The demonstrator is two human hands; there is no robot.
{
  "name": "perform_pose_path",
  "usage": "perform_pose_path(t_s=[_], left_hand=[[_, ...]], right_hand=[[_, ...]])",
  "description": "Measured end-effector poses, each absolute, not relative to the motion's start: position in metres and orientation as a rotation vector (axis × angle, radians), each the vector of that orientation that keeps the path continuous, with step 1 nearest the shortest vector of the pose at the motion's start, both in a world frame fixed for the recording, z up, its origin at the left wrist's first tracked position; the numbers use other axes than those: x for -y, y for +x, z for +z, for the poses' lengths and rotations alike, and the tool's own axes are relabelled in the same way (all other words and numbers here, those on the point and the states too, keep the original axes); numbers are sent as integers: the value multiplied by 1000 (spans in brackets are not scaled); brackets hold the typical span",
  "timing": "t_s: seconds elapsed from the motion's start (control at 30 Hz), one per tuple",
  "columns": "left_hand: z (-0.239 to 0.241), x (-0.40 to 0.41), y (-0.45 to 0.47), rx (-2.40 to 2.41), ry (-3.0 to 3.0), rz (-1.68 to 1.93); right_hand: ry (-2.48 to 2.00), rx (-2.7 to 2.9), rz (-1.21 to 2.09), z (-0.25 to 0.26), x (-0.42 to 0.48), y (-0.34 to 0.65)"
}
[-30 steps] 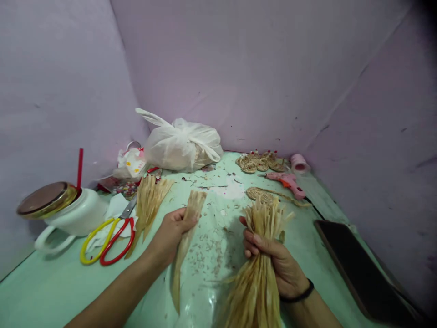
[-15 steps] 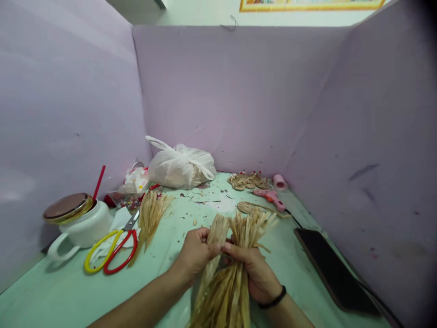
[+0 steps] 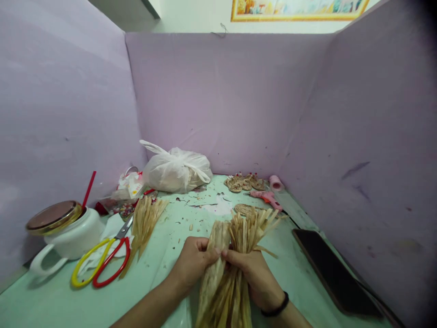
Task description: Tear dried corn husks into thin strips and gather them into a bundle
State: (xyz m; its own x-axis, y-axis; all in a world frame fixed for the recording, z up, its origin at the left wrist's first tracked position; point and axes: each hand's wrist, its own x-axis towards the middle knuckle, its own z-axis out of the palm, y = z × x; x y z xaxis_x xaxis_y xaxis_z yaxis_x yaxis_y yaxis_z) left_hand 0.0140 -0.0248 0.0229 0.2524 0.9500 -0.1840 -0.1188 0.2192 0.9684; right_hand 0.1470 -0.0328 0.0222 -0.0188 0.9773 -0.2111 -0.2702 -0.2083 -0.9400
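Between my hands, near the table's front, is dried plant fibre in long tan strips. My left hand [image 3: 196, 259] pinches a wide, flat fibre strip [image 3: 213, 282], thumb on top near its upper end. My right hand [image 3: 251, 271], with a dark band at the wrist, is closed around a thick bundle of fibre strips [image 3: 244, 232]; their cut ends fan out above it and the lengths hang below. Both thumb tips meet where strip and bundle lie side by side. The fingers behind the fibre are hidden.
Scissors [image 3: 100, 257] with yellow and red handles, another fibre bundle [image 3: 145, 221] and a white mug [image 3: 77, 234] stand left. A white plastic bag [image 3: 177, 171] lies at the back. Braided pieces [image 3: 244, 183], a pink glue gun [image 3: 268, 197] and a black phone [image 3: 334, 271] are right.
The wide strip now lies flatter and broader between my thumbs, closer against the bundle. My view has shifted slightly, so the surroundings sit a little further left and the near things lower.
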Motion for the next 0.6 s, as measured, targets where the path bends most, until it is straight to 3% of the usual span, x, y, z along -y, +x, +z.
perform_pose_path(t_s=[0.37,0.6], left_hand=[[23,26,13,-1163,1310,964],[15,28,18,-929,1010,1026]], right_hand=[[-1141,889,1415,19,32,138],[-982,772,1580,21,37,137]])
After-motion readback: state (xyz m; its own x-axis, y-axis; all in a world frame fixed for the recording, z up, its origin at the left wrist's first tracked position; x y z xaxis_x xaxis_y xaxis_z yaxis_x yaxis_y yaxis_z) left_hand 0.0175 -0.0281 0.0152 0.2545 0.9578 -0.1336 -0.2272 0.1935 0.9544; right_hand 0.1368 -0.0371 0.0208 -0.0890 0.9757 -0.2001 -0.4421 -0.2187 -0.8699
